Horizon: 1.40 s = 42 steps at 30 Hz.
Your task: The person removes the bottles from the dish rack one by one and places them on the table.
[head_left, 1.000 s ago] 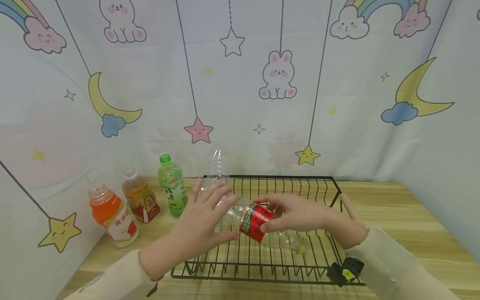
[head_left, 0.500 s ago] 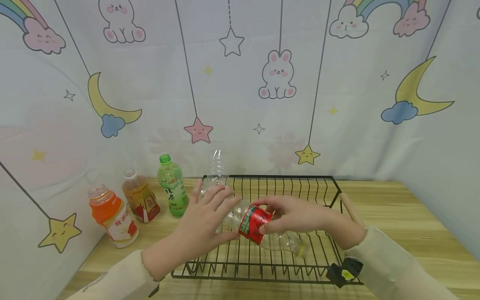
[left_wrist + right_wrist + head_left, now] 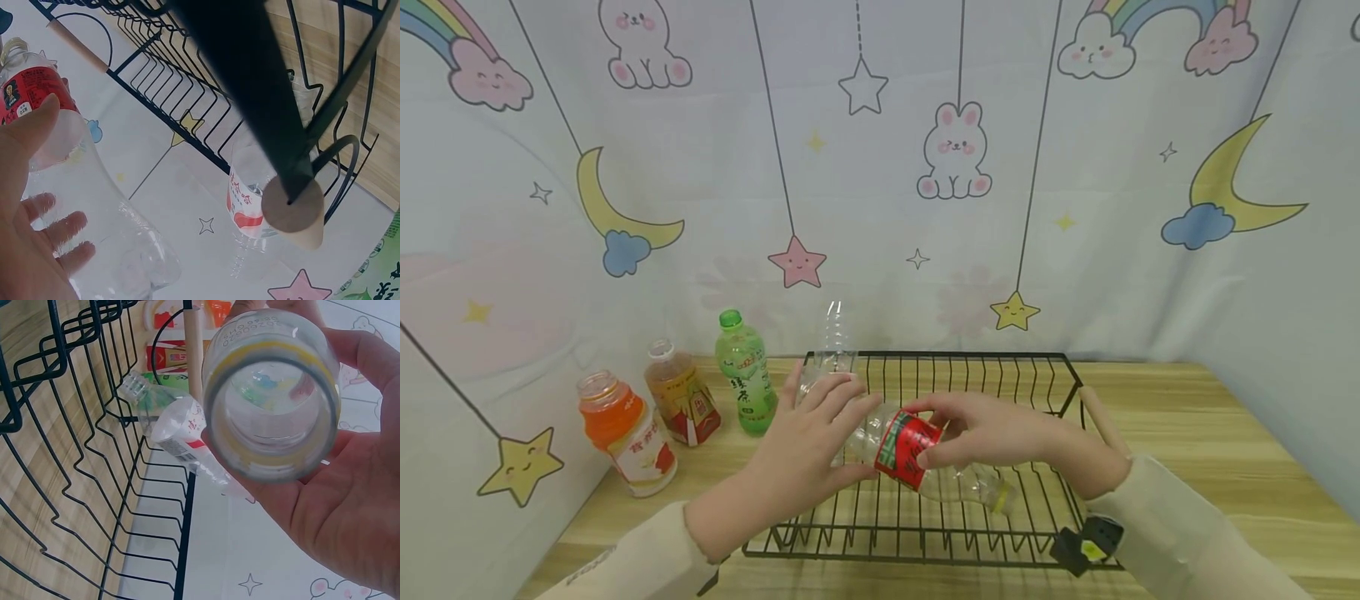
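Note:
A clear plastic bottle with a red label (image 3: 910, 450) is held aslant above the wire rack, its yellow-ringed neck low at the right. My left hand (image 3: 808, 437) holds it by the base end; in the left wrist view the thumb lies on the near side, and fingertips show through the plastic of the bottle (image 3: 100, 206). My right hand (image 3: 992, 427) grips around the label and shoulder. The right wrist view looks straight into the uncapped mouth of the bottle (image 3: 272, 419). Behind my left hand, another clear bottle (image 3: 836, 337) stands neck down in the rack, its label white and red.
The black wire rack (image 3: 970, 530) with wooden handles spans the middle of the wood-grain table. Left of it stand an orange bottle (image 3: 627, 433), a brown-red bottle (image 3: 681, 392) and a green tea bottle (image 3: 745, 371). A printed curtain (image 3: 880, 200) hangs close behind.
The red-labelled bottle has turned slightly and shifted a little down and left. My hands have moved only slightly and keep hold of it. The other bottles stay put.

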Tool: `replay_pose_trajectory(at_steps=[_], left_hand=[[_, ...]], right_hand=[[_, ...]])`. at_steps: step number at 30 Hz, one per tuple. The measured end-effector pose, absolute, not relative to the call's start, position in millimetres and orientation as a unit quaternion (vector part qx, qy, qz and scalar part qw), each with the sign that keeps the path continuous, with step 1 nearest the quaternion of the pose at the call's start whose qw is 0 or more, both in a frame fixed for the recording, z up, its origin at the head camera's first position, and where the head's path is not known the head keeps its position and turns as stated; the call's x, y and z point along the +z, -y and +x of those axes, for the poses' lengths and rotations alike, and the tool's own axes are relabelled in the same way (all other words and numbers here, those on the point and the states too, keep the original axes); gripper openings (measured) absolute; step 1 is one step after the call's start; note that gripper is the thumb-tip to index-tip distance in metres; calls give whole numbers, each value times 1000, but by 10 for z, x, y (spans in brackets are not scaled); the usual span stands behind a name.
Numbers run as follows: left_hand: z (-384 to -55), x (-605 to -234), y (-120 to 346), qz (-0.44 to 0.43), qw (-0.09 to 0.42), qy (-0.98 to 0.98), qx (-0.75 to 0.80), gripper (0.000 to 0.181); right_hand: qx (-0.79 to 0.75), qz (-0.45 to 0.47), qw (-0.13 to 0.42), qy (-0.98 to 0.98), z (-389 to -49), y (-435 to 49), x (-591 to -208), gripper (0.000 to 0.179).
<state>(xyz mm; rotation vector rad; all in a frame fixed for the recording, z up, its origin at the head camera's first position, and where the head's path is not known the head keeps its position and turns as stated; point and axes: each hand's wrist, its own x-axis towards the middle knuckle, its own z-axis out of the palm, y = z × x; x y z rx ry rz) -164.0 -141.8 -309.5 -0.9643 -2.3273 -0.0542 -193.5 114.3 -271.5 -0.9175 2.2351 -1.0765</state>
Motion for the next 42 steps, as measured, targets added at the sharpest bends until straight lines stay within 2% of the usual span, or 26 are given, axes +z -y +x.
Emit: replay_pose_trajectory(at_steps=[24,36,42], left_hand=[[-1652,-3104,1458,-338,306,889,-30,75],[-1667,-3111,1542,-323,333,883,-73,75],[-1673,-3142,1599,-311,348,880,-89,77]], right_hand=[[-377,-357,208,-829,-1960,-1120,-2719,58],[-387,-337,187,-838,-1977,-1123,-2654,58],[-414,-326,199,-826,-2020,-1111,-2613,60]])
